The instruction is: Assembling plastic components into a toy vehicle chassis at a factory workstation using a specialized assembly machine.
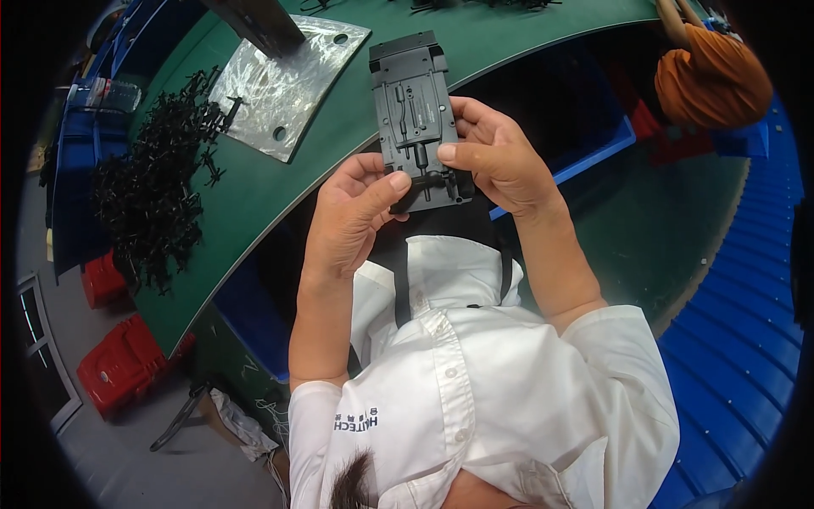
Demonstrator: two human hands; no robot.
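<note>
Holding chassis [414, 106], seemingly above table edge [280, 212]

We see a green table [233, 199]. On it we find a shiny plate [267, 89] with two round holes, and a dark post [261, 25] stands up from it. Two red stools [127, 365] are down on our left, over a grey floor [127, 454]. A crumpled white bag [243, 428] is near them. On our right, we spot a blue bin [598, 155] under the table and a person in an orange top [712, 81]. Below that person, we see a ridged blue strip [738, 314].
</note>
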